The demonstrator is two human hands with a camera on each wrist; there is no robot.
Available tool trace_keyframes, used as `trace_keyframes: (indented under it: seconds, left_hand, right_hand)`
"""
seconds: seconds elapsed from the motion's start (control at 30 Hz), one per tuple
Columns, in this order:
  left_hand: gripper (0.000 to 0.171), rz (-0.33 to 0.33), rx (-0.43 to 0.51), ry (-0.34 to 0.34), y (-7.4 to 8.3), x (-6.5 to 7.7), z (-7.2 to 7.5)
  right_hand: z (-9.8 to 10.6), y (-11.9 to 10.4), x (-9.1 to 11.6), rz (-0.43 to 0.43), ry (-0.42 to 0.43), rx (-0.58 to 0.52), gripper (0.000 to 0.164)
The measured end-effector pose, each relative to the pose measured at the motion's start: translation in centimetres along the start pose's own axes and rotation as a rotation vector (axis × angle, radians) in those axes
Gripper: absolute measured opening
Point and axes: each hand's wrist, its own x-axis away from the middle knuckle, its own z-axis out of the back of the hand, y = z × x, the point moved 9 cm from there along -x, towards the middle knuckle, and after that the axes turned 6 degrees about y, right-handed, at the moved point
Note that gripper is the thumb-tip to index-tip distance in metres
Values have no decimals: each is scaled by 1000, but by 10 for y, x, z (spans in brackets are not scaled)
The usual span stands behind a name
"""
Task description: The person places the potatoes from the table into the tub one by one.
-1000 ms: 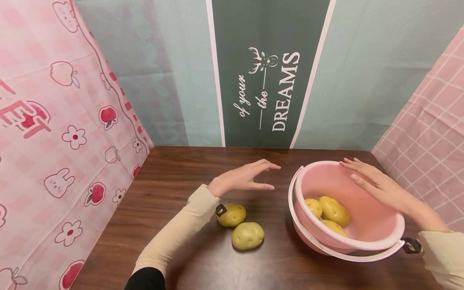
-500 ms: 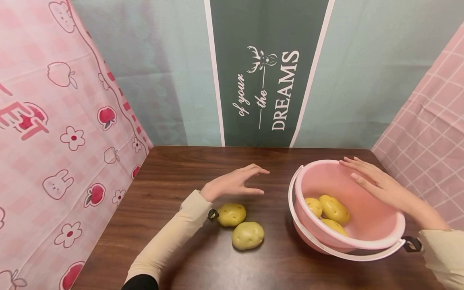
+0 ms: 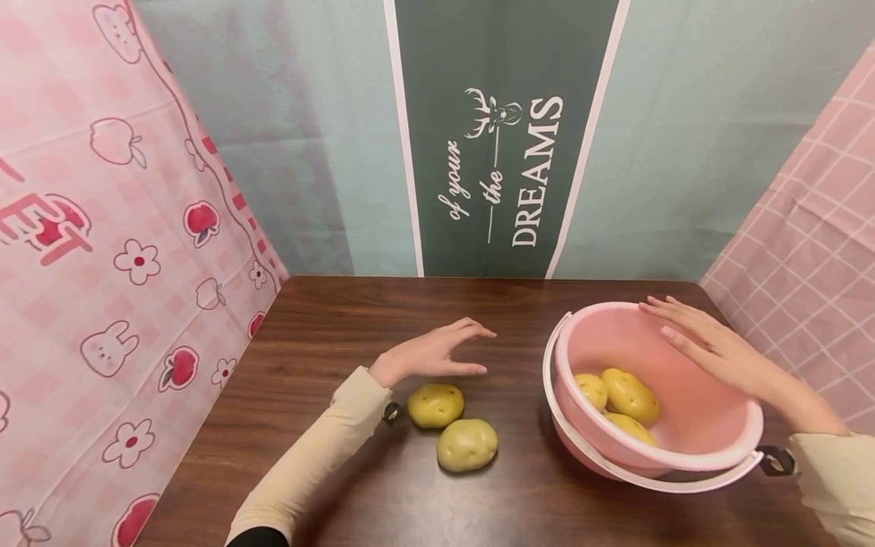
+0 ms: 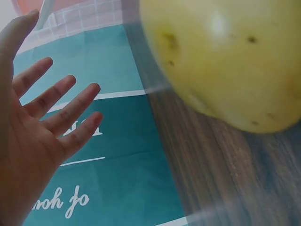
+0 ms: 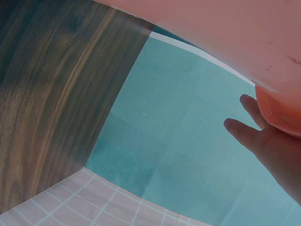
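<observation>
Beyond the table's far edge hangs a blue-green cloth (image 3: 287, 152) whose dark panel (image 3: 437, 76) carries white lettering. Pink printed cloth (image 3: 137, 319) flanks the left edge; pink gridded cloth (image 3: 820, 197) rises by the far right corner. Between them lies the wood-grain table (image 3: 328, 319). Near its right edge stands a pink bucket (image 3: 601, 334), its pale handle (image 3: 683, 486) lowered around the left and near sides, so rim and handle stand between its inside and mid-table. A beige sleeve (image 3: 321, 452) slants in from the near edge. The right hand (image 3: 718, 353) rests along the bucket's right rim, fingers extended. Above mid-table hangs the left hand (image 3: 424, 355), thumb and fingers spread wide. Three yellow potatoes (image 3: 632, 396) show inside the bucket. Left of it, on the table, lie a darker potato (image 3: 436, 405) and, nearer the near edge, a paler potato (image 3: 468, 444); I cannot tell whether they touch. A black wrist device (image 3: 392, 413) sits just left of the darker one.
</observation>
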Motion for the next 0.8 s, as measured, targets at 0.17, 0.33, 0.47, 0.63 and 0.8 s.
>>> trace_keyframes:
  seconds: [0.17,0.33,0.47,0.63,0.8]
  left_hand:
    - [57,6,-8,-3,-5,6,-2]
    - [56,9,-14,-2,-9,12,-5]
    - [55,20,-48,-7,-12,16,-9]
    - [56,26,-63,-16,-14,21,-13]
    - [57,39,-42,-38,-16,28,-17]
  right_hand:
    - [-1,1,0,-7,-2,1,48]
    - [-1,1,0,-5,-4,3,48]
    - [-1,1,0,3,-3,10,48]
    - [-1,1,0,-7,-7,2,48]
    - [-1,1,0,-5,-6,0,47]
